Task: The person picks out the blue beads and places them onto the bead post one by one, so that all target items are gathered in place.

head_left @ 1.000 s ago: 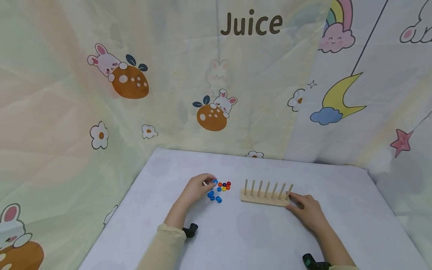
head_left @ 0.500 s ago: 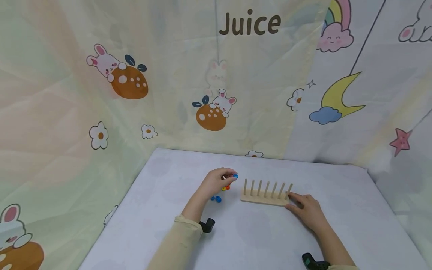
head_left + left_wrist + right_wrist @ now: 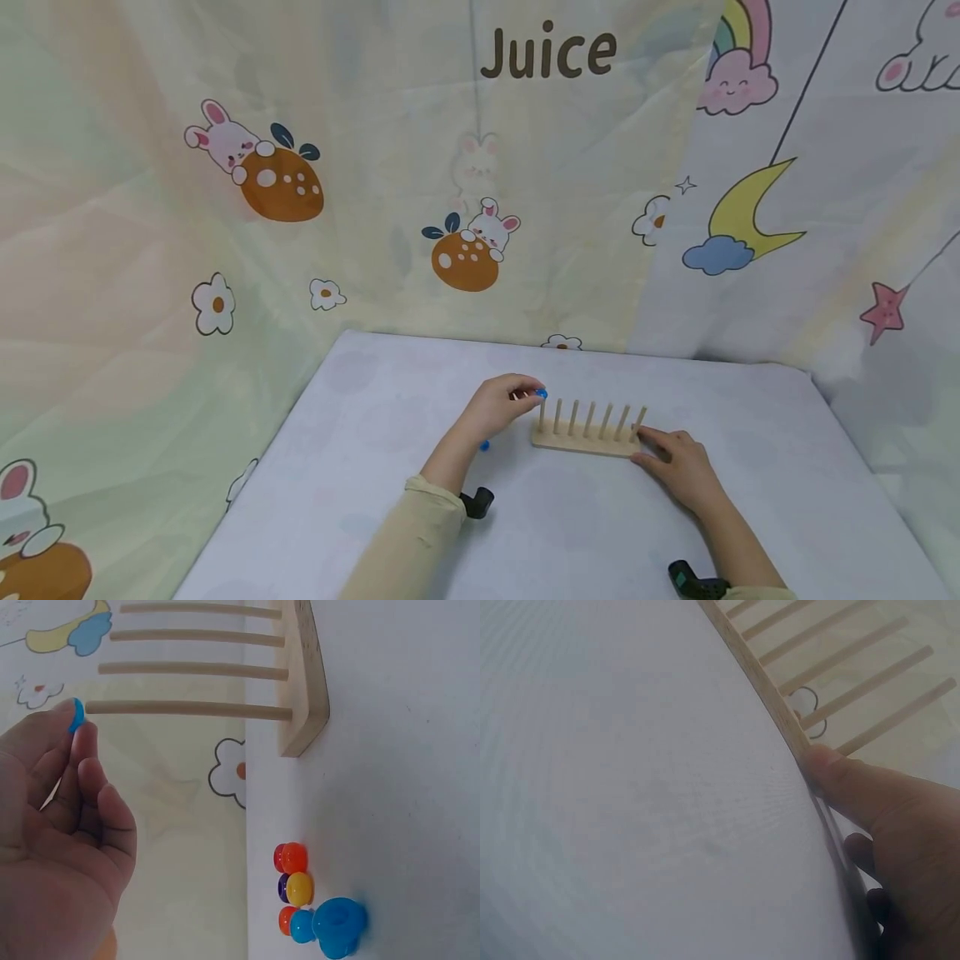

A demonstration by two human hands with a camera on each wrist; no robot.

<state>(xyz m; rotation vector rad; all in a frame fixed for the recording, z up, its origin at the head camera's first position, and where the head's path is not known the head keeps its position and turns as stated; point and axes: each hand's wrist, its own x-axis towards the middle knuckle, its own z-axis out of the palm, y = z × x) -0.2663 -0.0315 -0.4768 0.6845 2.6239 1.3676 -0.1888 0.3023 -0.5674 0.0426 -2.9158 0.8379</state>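
Note:
A blue bead (image 3: 542,393) is pinched between the thumb and fingertips of my left hand (image 3: 491,408). It is held at the top of the leftmost peg of a wooden peg rack (image 3: 581,443); in the left wrist view, the bead (image 3: 78,715) is just off the peg's tip. The rack has a row of several upright pegs, all without beads. At the rack's right end, my right hand (image 3: 682,467) holds the base, with the thumb at the front edge and fingers behind. The right wrist view shows that thumb (image 3: 832,769) against the base.
Loose beads lie left of the rack on the white-covered table (image 3: 570,517): several blue ones (image 3: 339,922), a yellow bead (image 3: 300,889), orange ones (image 3: 295,857) and darker ones. My left hand hides most of them from the head view. A printed curtain (image 3: 375,208) stands behind the table.
My left hand has moved right with the blue bead, from the loose beads to the top of the leftmost peg. The right hand has stayed on the rack's end.

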